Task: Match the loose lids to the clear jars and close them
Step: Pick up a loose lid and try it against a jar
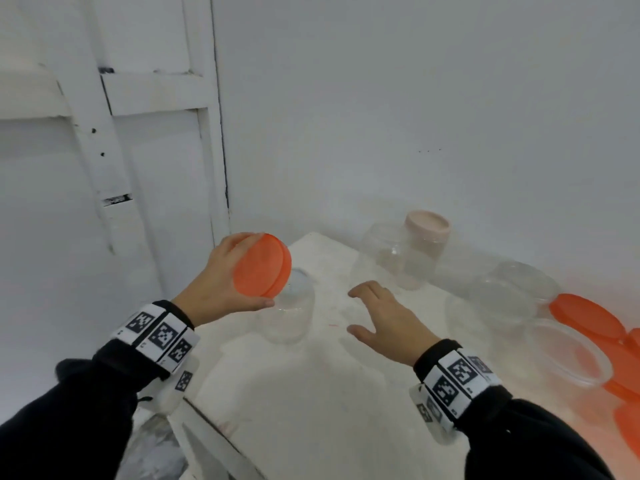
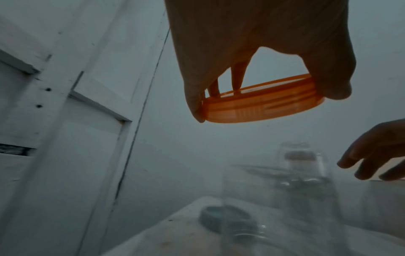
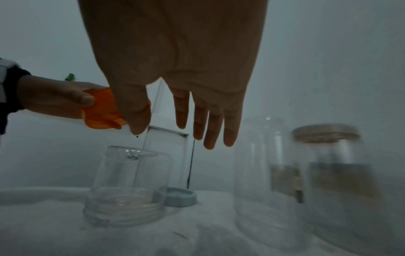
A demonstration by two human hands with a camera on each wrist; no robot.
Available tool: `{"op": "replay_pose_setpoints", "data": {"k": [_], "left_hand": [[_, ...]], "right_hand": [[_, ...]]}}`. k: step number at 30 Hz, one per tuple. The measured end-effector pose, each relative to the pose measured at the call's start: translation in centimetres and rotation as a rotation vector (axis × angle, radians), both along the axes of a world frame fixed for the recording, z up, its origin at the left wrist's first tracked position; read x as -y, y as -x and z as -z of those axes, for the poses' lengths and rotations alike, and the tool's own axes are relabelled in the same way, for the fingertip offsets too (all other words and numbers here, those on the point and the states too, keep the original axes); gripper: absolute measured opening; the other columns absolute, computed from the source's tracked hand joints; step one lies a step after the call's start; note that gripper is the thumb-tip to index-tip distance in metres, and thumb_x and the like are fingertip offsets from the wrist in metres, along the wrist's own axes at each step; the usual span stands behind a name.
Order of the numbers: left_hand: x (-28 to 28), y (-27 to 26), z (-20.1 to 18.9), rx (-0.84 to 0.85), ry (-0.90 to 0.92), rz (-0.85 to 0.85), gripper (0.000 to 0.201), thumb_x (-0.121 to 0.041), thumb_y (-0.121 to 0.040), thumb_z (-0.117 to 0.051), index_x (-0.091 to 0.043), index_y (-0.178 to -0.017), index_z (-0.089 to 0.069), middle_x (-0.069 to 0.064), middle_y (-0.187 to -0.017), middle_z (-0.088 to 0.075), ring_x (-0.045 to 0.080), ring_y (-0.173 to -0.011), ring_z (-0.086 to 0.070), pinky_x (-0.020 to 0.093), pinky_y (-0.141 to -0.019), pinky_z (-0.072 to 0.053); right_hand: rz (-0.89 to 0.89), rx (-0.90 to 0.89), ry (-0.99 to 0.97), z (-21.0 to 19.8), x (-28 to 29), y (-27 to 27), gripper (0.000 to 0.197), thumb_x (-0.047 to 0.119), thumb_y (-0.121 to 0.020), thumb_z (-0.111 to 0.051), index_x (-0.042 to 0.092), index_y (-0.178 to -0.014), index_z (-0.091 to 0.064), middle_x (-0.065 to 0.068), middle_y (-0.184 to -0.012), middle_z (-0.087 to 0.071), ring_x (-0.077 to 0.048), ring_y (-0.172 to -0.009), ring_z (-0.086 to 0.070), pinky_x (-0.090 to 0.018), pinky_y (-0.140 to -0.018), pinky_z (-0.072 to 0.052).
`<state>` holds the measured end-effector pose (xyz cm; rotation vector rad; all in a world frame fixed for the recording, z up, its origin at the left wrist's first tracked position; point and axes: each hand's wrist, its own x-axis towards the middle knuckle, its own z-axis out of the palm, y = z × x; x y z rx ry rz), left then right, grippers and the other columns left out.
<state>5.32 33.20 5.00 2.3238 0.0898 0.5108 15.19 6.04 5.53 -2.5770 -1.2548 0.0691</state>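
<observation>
My left hand [image 1: 239, 271] grips an orange screw lid [image 1: 266, 261] by its rim, tilted, in the air above the table's far left corner. In the left wrist view the orange lid [image 2: 258, 110] is pinched between thumb and fingers. Just below it a small clear jar [image 1: 291, 313] stands mouth down on the table; its threaded neck shows in the right wrist view, small jar [image 3: 129, 185]. My right hand [image 1: 356, 310] hovers open to the right of that jar, fingers spread, holding nothing. A small pale blue lid [image 3: 179, 197] lies behind the jar.
A tall clear jar [image 1: 381, 258] and a jar with a pink lid [image 1: 427, 226] stand at the back. More clear jars [image 1: 512, 289] and a wide clear rim [image 1: 568, 351] sit to the right, with several orange lids [image 1: 588, 317] at the table's right edge. A white wall and door frame close in behind.
</observation>
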Motion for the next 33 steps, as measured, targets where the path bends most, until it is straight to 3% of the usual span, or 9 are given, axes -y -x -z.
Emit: {"op": "replay_pose_setpoints", "data": {"k": [5,10,13,18,23,26,29,31,33], "left_hand": [[-4.7,0.8,0.5,-0.032,-0.014,-0.030,0.104,-0.064,-0.042,-0.070,-0.047,-0.133,-0.022,-0.016,-0.134,-0.023,0.011,-0.129,-0.026,0.032,-0.105,-0.029],[-7.8,1.2,0.4,-0.057,-0.021,-0.059,0.111,-0.065,-0.044,-0.070,-0.036,-0.142,-0.024,-0.011,-0.140,-0.022,0.014,-0.129,-0.025,0.036,-0.106,-0.031],[-8.9,1.4,0.7,-0.064,-0.019,-0.059,0.111,-0.064,-0.045,-0.070,-0.036,-0.142,-0.024,-0.012,-0.140,-0.022,0.013,-0.129,-0.025,0.037,-0.107,-0.032],[-9.7,1.1,1.6,-0.057,0.005,-0.049,0.108,-0.065,-0.046,-0.070,-0.039,-0.140,-0.023,-0.014,-0.140,-0.022,0.012,-0.130,-0.025,0.038,-0.107,-0.032],[-8.6,-0.4,2.0,-0.046,0.039,-0.004,0.105,-0.064,-0.046,-0.070,-0.044,-0.137,-0.021,-0.016,-0.139,-0.022,0.011,-0.129,-0.026,0.037,-0.105,-0.034],[-7.2,-1.9,2.0,-0.045,0.056,0.045,0.107,-0.063,-0.047,-0.071,-0.041,-0.139,-0.022,-0.018,-0.138,-0.022,0.008,-0.129,-0.026,0.035,-0.106,-0.033],[-5.0,-3.4,1.8,-0.036,0.081,0.109,0.104,-0.061,-0.047,-0.072,-0.045,-0.137,-0.022,-0.021,-0.136,-0.022,0.006,-0.128,-0.026,0.033,-0.105,-0.033],[-3.4,-4.4,1.6,-0.033,0.086,0.151,0.104,-0.062,-0.047,-0.071,-0.044,-0.136,-0.022,-0.018,-0.137,-0.023,0.006,-0.128,-0.026,0.031,-0.105,-0.032],[-1.7,-5.3,1.4,-0.028,0.086,0.190,0.106,-0.062,-0.047,-0.072,-0.040,-0.138,-0.024,-0.016,-0.138,-0.023,0.006,-0.128,-0.026,0.031,-0.106,-0.031]], "right_hand": [[-0.073,0.009,0.055,1.4,-7.3,0.0,0.078,0.048,-0.082,-0.064,0.017,-0.143,-0.026,0.000,-0.147,-0.023,-0.020,-0.129,-0.030,-0.032,-0.100,-0.037],[-0.058,0.027,0.134,2.5,-12.5,-1.0,0.105,0.064,-0.070,-0.066,0.023,-0.148,-0.010,-0.002,-0.157,-0.002,-0.027,-0.143,-0.005,-0.048,-0.114,-0.017],[-0.072,-0.014,0.245,3.0,-13.9,-1.3,0.108,0.062,-0.069,-0.069,0.030,-0.149,-0.003,-0.001,-0.157,0.004,-0.030,-0.143,0.000,-0.052,-0.114,-0.014],[-0.086,-0.005,0.285,2.8,-14.5,-1.4,0.104,0.052,-0.065,-0.075,0.042,-0.145,-0.008,-0.003,-0.150,-0.011,-0.030,-0.134,-0.018,-0.047,-0.106,-0.029],[-0.144,0.086,0.255,2.5,-13.0,-0.4,0.101,0.051,-0.063,-0.076,0.048,-0.142,-0.012,-0.004,-0.146,-0.008,-0.029,-0.133,-0.012,-0.050,-0.110,-0.021],[-0.114,0.047,0.182,2.1,-10.8,0.0,0.098,0.046,-0.061,-0.080,0.039,-0.138,-0.019,-0.001,-0.143,-0.007,-0.026,-0.131,-0.014,-0.044,-0.110,-0.025],[-0.070,-0.077,0.012,2.2,-7.7,0.1,0.094,0.034,-0.060,-0.084,0.029,-0.131,-0.023,0.009,-0.135,-0.006,-0.021,-0.125,-0.022,-0.027,-0.099,-0.037],[-0.027,-0.146,-0.107,2.2,-5.6,0.1,0.090,0.027,-0.059,-0.084,0.030,-0.126,-0.023,0.016,-0.128,-0.007,-0.016,-0.120,-0.027,-0.018,-0.087,-0.043],[0.026,-0.178,-0.198,2.2,-3.5,0.2,0.091,0.027,-0.058,-0.084,0.042,-0.123,-0.022,0.023,-0.123,-0.007,-0.013,-0.116,-0.030,-0.015,-0.083,-0.044]]}}
